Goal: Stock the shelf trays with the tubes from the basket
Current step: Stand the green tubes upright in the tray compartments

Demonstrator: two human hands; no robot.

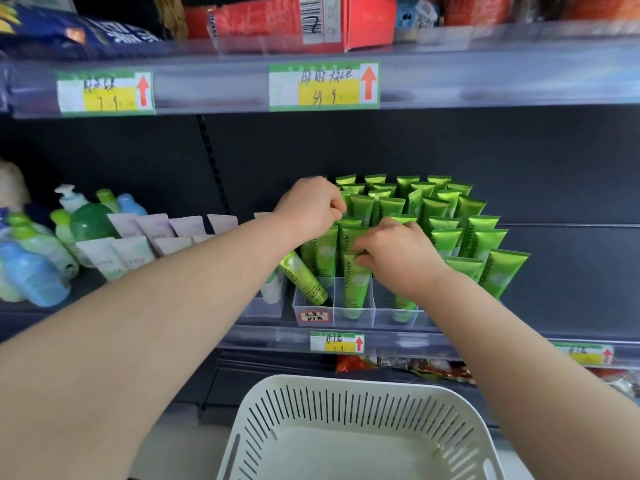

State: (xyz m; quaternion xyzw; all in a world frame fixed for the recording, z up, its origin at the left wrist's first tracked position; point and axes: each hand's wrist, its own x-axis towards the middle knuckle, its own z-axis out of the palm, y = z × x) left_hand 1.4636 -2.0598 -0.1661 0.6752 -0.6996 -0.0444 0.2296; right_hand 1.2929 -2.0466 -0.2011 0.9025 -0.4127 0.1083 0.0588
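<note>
Nearest, at six o'clock, a white slotted basket [360,434] sits low in front of the person, its visible floor bare. Just beyond it the shelf edge [398,342] carries a small green-and-yellow price tag [337,342] with a red arrow pointing up; its handwriting is too small to read.

On the shelf stands a clear divided tray [332,311] with a red-bordered handwritten sticker [314,316] on its front wall, also unreadable. In its front row one green tube [304,278] leans tilted toward ten o'clock, print running along its length that I cannot make out for certain. Beside it, toward three o'clock, another upright tube [356,284] shows "Chamomile" lettering down its side.

The right hand [394,252] is closed on the crimped top of that upright tube, fingers pinched narrow. The left hand [311,206], farther in toward eleven o'clock, is curled among the rows of green tubes [446,216] standing behind; whether it grips one I cannot tell.

Toward nine o'clock, pale lilac tubes [156,233] stand in another tray, and green and blue bottles [38,261] crowd beyond them.

At twelve o'clock, the upper shelf rail bears two larger price tags [323,85], yellow panels with handwritten figures, one seeming to end in 9. Above sits a red carton [304,22] with a barcode label marked "2".
</note>
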